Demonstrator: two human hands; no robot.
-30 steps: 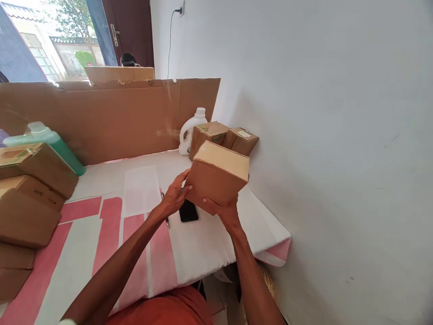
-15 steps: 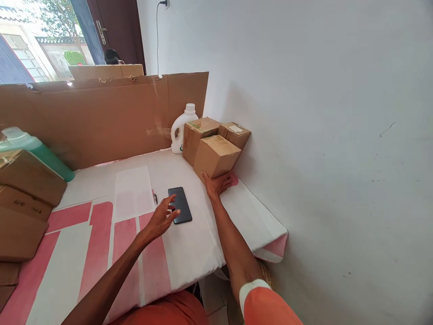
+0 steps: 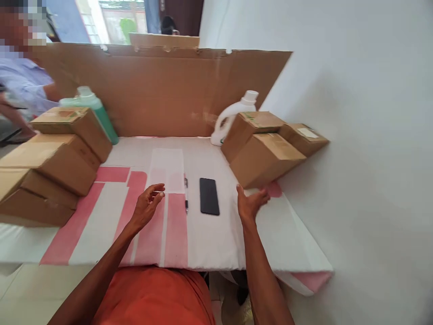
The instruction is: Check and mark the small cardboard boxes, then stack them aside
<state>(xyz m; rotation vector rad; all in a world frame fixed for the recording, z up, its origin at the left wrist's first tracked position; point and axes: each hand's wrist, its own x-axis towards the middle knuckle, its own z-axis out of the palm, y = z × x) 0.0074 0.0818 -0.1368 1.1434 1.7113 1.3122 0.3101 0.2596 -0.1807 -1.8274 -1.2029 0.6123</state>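
My left hand (image 3: pixel 149 203) hovers above the pink and white cloth, fingers apart and holding nothing. Close to its right are a sheet of white paper (image 3: pixel 167 169), a pen (image 3: pixel 186 198) and a black smartphone (image 3: pixel 209 197) lying flat. My right hand (image 3: pixel 251 201) is open just in front of the nearest brown cardboard box (image 3: pixel 265 160) on the right; whether its fingertips touch the box I cannot tell. Behind that box stand a second box (image 3: pixel 260 119) and a third box (image 3: pixel 306 137) with a white label, against the wall.
More cardboard boxes (image 3: pixel 50 155) are grouped at the left, beside a bottle of green liquid (image 3: pixel 103 119). A white jug (image 3: pixel 237 110) stands behind the right boxes. A tall cardboard panel (image 3: pixel 162 90) closes the back edge. Another person (image 3: pixel 23 81) is at far left. A white wall (image 3: pixel 372 158) bounds the right.
The view has swung left, bringing the left boxes and another person into sight. My left hand has moved left, away from over the smartphone. My right hand has drawn back slightly from the nearest box.
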